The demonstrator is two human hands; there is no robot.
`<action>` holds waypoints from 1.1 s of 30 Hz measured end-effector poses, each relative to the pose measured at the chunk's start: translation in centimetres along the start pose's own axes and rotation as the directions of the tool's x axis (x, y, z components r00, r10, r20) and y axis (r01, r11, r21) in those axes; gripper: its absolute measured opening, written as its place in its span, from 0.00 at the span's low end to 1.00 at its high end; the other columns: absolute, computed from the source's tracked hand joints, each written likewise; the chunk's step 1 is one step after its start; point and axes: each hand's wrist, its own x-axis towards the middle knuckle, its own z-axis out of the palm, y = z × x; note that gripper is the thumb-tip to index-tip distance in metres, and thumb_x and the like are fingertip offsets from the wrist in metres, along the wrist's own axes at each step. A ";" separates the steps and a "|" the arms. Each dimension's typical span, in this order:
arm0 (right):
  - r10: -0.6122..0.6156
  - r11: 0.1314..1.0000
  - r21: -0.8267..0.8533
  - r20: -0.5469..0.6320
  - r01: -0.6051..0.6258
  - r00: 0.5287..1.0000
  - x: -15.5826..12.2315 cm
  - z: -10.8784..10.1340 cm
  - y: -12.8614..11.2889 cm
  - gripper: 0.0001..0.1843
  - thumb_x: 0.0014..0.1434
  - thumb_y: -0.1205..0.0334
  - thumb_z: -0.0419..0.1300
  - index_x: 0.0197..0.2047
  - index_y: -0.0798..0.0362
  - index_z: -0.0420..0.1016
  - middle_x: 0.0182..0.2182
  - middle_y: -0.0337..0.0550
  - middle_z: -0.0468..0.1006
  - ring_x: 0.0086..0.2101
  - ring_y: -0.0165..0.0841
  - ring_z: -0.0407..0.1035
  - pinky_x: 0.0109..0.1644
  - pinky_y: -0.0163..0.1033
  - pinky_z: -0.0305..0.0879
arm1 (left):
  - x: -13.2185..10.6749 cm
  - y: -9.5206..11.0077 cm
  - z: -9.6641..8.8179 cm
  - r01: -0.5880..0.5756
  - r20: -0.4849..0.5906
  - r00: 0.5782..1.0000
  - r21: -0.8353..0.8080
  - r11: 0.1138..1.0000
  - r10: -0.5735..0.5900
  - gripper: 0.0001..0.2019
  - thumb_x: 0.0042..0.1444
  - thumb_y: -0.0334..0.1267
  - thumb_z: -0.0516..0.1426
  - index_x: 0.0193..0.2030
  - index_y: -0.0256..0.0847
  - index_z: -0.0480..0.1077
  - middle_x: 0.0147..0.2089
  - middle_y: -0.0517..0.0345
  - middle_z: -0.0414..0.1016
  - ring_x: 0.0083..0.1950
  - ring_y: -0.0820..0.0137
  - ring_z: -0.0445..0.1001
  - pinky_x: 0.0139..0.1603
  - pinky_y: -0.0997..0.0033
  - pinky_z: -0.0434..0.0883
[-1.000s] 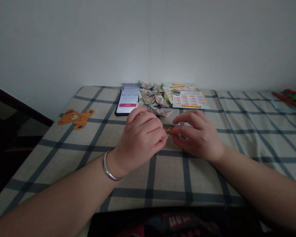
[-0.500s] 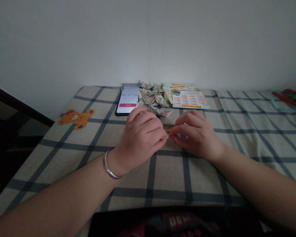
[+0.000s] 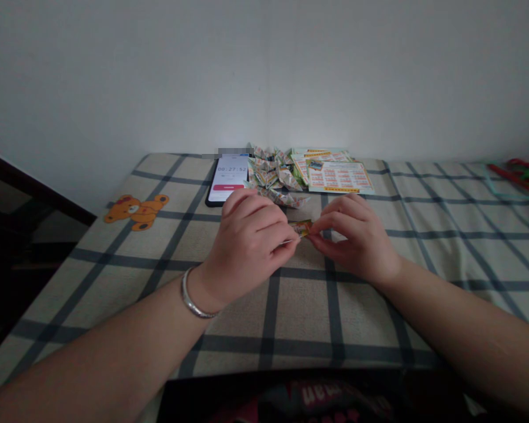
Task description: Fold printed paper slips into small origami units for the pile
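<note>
Seemingly to steady both ends, the left hand (image 3: 253, 244) and right hand (image 3: 359, 235) pinch the small printed paper (image 3: 303, 227) between them in a fingertip grip, nearer than the worktop's (image 3: 300, 311) folded papers (image 3: 271, 170)

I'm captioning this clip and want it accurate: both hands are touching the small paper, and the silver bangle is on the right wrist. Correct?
Not quite: the silver bangle is on the left wrist, as the head view shows. The left hand and right hand are indeed both touching the small paper.
</note>
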 end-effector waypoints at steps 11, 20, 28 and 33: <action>-0.041 0.999 0.021 0.068 0.040 0.997 0.1 -0.2 -0.1 0.01 0.57 0.67 0.63 0.34 0.52 0.75 0.31 0.42 0.75 0.33 0.34 0.65 0.36 0.40 0.63 | 0.0 0.1 0.0 -0.002 0.050 0.999 -0.013 1.000 0.003 0.07 0.58 0.34 0.59 0.28 0.43 0.73 0.32 0.63 0.76 0.41 0.66 0.70 0.55 0.55 0.63; -0.012 0.998 0.054 0.057 0.009 0.998 0.1 0.1 -0.6 0.02 0.56 0.69 0.62 0.33 0.52 0.74 0.30 0.42 0.73 0.32 0.33 0.64 0.35 0.40 0.61 | 0.0 0.5 0.3 -0.006 0.034 0.999 -0.033 0.999 0.007 0.07 0.58 0.31 0.57 0.29 0.43 0.72 0.33 0.64 0.76 0.41 0.68 0.71 0.57 0.56 0.62; -0.095 0.989 0.108 -0.017 0.096 0.995 0.1 -0.2 -0.7 0.06 0.55 0.71 0.62 0.35 0.52 0.72 0.30 0.40 0.71 0.31 0.32 0.64 0.35 0.40 0.61 | 0.2 0.8 -0.2 0.001 -0.006 1.000 -0.110 0.994 -0.002 0.06 0.56 0.31 0.59 0.28 0.42 0.71 0.31 0.64 0.75 0.39 0.68 0.71 0.55 0.57 0.63; -0.138 0.987 0.083 0.010 0.137 0.990 0.1 -0.3 -0.7 0.07 0.55 0.70 0.63 0.35 0.51 0.70 0.30 0.39 0.72 0.32 0.31 0.64 0.35 0.39 0.63 | 0.1 0.8 -0.4 -0.009 0.016 1.000 -0.120 0.993 0.011 0.05 0.56 0.32 0.59 0.29 0.43 0.71 0.33 0.63 0.76 0.41 0.68 0.71 0.58 0.56 0.62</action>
